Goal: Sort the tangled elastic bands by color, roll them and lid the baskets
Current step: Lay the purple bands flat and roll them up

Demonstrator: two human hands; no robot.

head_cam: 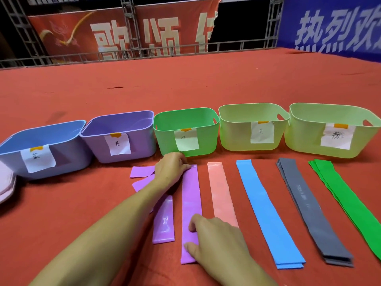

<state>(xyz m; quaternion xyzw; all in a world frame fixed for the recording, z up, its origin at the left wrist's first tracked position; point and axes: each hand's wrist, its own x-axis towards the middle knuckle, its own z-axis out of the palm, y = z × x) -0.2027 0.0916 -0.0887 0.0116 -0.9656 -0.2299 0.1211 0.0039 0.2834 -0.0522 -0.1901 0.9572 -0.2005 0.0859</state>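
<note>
A long purple band (pixel 190 201) lies flat on the red cloth, stretched away from me. My left hand (pixel 171 168) holds its far end with curled fingers, just in front of the green basket (pixel 185 122). My right hand (pixel 216 238) presses its near end with thumb and fingers. Other purple bands (pixel 164 221) lie to the left, partly under my left arm. To the right lie a pink band (pixel 220 195), a blue band (pixel 266 211), a grey stack (pixel 309 209) and green bands (pixel 350 201).
Five labelled baskets stand in a row behind the bands: blue (pixel 41 133), purple (pixel 119 124), green, and two pale green ones (pixel 251 114) (pixel 329 114). Pink lids (pixel 6 182) lie at the far left edge. A metal rail and banners close the back.
</note>
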